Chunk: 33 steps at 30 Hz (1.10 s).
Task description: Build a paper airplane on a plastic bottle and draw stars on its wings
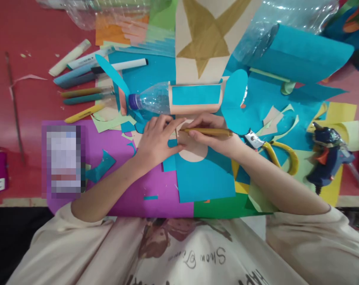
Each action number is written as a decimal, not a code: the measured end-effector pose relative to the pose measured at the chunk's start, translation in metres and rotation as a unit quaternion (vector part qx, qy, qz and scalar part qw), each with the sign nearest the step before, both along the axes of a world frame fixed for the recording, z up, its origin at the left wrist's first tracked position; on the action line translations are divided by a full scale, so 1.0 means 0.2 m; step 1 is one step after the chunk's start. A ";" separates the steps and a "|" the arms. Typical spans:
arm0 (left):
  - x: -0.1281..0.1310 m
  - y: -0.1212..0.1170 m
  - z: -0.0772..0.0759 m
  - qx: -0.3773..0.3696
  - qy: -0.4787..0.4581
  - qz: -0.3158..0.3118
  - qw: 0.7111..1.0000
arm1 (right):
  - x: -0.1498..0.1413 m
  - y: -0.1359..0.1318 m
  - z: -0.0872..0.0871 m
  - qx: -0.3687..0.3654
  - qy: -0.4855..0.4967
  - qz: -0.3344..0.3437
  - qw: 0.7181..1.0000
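Observation:
My right hand (212, 136) is closed around a brown marker (213, 132), its tip at the edge of a peach paper piece (194, 153) with a rounded end. That piece lies on a blue paper sheet (207, 180). My left hand (159, 138) rests flat with fingers apart, pressing at the left side of the peach paper. Just beyond both hands lies a clear plastic bottle (157, 97) with a purple cap, wrapped in peach and blue paper. Rounded blue paper shapes (235, 101) sit at its right end.
Yellow-handled scissors (270, 152) and a glue gun (329, 154) lie to the right. Several markers (81, 95) are at the left, above a blurred phone-like rectangle (63, 158). A peach sheet with a brown star (204, 35), rolled blue paper (310, 53) and paper scraps lie farther back.

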State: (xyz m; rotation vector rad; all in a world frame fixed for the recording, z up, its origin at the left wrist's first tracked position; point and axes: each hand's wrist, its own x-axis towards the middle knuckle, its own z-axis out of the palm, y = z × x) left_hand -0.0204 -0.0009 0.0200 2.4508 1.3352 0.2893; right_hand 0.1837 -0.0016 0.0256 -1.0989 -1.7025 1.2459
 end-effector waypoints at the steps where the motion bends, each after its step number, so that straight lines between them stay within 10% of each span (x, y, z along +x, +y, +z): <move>1: 0.00 0.00 0.00 -0.005 0.002 0.001 1.000 | 0.00 0.00 0.00 0.008 0.002 0.001 1.000; 33: 0.01 0.01 0.01 -0.027 0.011 0.004 1.000 | 0.06 -0.03 0.06 0.004 -0.095 -0.020 0.995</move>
